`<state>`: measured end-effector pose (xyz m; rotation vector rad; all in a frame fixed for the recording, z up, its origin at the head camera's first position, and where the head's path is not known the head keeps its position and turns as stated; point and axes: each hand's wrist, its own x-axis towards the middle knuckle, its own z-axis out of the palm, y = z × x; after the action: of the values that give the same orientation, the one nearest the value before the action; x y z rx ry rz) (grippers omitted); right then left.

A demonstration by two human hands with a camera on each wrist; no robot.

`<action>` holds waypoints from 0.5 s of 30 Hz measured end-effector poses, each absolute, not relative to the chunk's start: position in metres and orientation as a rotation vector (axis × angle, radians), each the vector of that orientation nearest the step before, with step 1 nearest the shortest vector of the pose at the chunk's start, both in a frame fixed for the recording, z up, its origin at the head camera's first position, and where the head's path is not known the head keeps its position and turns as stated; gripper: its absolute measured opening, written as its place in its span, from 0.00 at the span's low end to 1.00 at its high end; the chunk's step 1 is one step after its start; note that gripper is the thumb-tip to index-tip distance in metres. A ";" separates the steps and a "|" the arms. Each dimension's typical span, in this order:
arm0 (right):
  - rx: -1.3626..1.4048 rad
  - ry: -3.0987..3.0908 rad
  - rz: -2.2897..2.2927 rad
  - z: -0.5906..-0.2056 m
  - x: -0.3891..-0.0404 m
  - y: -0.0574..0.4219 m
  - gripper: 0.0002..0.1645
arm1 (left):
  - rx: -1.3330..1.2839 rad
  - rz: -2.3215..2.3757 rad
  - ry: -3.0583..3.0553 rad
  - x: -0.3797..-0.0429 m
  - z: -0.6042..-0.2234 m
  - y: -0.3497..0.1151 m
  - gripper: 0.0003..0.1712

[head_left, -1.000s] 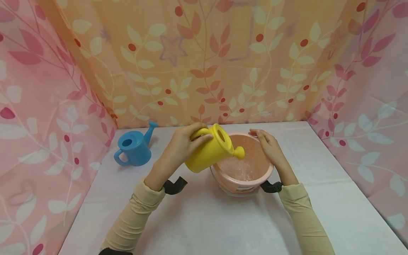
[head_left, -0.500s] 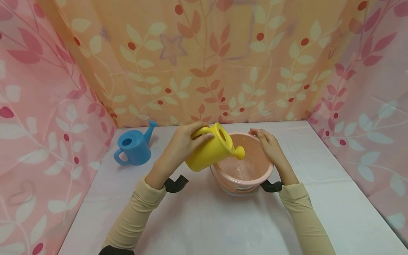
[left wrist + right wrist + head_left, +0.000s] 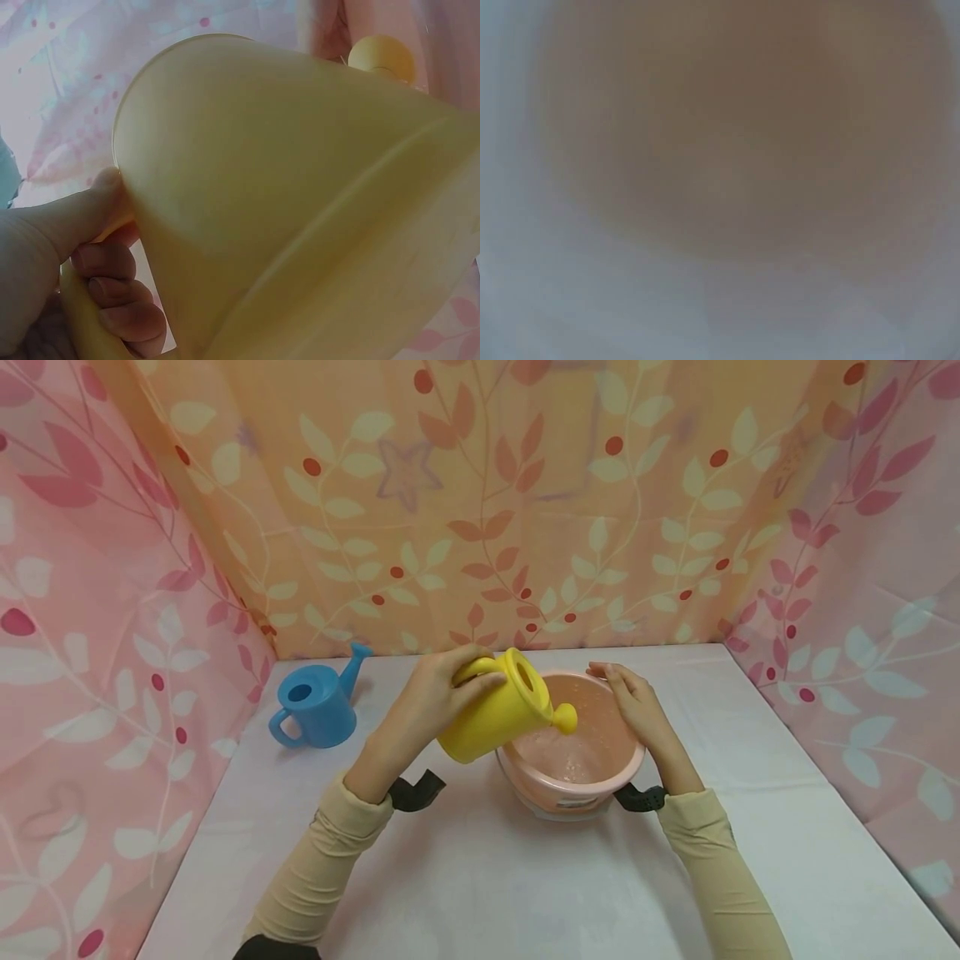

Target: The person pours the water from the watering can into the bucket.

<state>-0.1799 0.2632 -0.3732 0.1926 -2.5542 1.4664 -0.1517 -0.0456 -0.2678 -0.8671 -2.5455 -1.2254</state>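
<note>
A yellow watering can (image 3: pixel 487 718) is tilted to the right, its round spout head over a pink basin (image 3: pixel 577 791). My left hand (image 3: pixel 431 697) grips the can by its handle. In the left wrist view the fingers curl through the yellow handle (image 3: pixel 94 326) and the thumb lies against the can's body (image 3: pixel 277 157). Ripples and small bubbles show in the water (image 3: pixel 576 768) inside the basin below the spout. My right hand (image 3: pixel 636 710) rests on the basin's right rim, fingers pointing to its far side. The right wrist view is a close brownish-pink blur.
A blue watering can (image 3: pixel 318 710) stands upright at the back left, its spout pointing up and right. Pale cloth covers the table (image 3: pixel 510 885). Leaf-patterned curtains (image 3: pixel 480 510) close off the back and both sides.
The yellow watering can stays tilted over the basin and both hands hold nearly the same places. The pattern of ripples in the basin shifts and looks weaker now.
</note>
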 end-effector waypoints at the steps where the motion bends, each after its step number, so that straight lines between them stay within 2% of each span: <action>1: 0.190 -2.553 1.470 -0.373 -0.180 0.263 0.31 | -0.868 -1.224 -2.545 -0.152 -0.268 -0.046 0.17; 15: 0.210 -2.552 1.479 -0.373 -0.180 0.263 0.30 | -0.903 -1.218 -2.532 -0.152 -0.268 -0.045 0.16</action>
<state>-0.1797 0.2632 -0.3731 0.2098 -2.5518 1.4786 -0.1524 -0.0449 -0.2676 -0.9029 -2.5323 -1.2180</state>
